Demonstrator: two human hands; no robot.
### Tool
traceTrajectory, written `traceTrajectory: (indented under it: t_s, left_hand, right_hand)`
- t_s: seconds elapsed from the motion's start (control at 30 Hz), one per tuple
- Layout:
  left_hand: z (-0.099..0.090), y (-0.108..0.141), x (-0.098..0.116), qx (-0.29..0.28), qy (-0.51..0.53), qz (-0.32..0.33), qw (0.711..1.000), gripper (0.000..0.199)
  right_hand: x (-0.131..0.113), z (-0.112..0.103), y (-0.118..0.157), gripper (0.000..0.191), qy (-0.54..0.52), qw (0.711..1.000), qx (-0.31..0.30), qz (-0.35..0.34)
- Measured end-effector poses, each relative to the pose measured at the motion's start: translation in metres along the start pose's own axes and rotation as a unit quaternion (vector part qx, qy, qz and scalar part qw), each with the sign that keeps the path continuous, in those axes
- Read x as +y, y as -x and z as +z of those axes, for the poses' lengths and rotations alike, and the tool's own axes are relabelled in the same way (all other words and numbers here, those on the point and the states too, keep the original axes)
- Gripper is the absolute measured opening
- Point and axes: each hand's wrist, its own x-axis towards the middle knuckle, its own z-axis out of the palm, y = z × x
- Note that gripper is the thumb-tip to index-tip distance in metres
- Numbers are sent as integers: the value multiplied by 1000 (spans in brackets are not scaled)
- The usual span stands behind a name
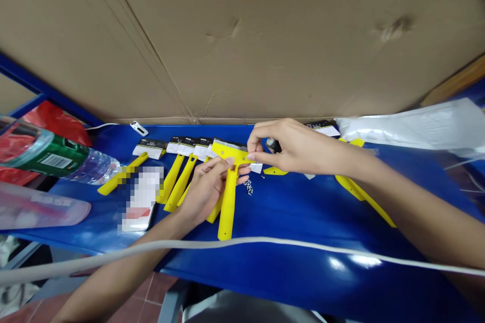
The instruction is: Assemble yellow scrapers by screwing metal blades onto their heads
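My left hand [204,189] grips a yellow T-shaped plastic scraper [228,207] near its head, with the handle pointing toward me. My right hand [293,146] pinches a small dark-handled tool [273,145] at the top of the scraper head; its tip is hidden by my fingers. A small pile of metal screws [248,187] lies just below that head. Several similar yellow scrapers [181,184] with white and black labels lie side by side to the left. More yellow plastic pieces [364,192] lie under my right forearm.
Everything lies on a blue table [288,217], with a cardboard sheet [242,35] behind it. A water bottle [56,156], a pixelated flat object [139,199] and a translucent plastic box [34,207] are at the left. A white cable [227,242] crosses the foreground. White plastic sheeting [413,126] lies at the right.
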Motion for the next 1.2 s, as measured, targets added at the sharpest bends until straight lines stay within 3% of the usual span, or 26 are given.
traceTrajectory:
  t_s: [0.27, 0.43, 0.63, 0.93, 1.2]
  left_hand:
    - [0, 3, 0, -19, -20, 1, 1000, 23]
    - [-1, 4, 0, -31, -25, -3, 999, 23]
    - [-2, 5, -1, -37, -36, -2, 999, 21]
    - [0, 6, -1, -17, -38, -22, 999, 22]
    - [4, 5, -2, 11, -35, -44, 998, 25]
  right_hand:
    - [9, 22, -2, 7, -5, 1000, 13, -17]
    - [13, 22, -6, 15, -93, 992, -7, 83]
    - [20, 17, -5, 31, -223, 956, -97, 166]
    - [17, 13, -5, 24, -306, 925, -146, 169]
    - [19, 12, -3, 21, -277, 941, -148, 121]
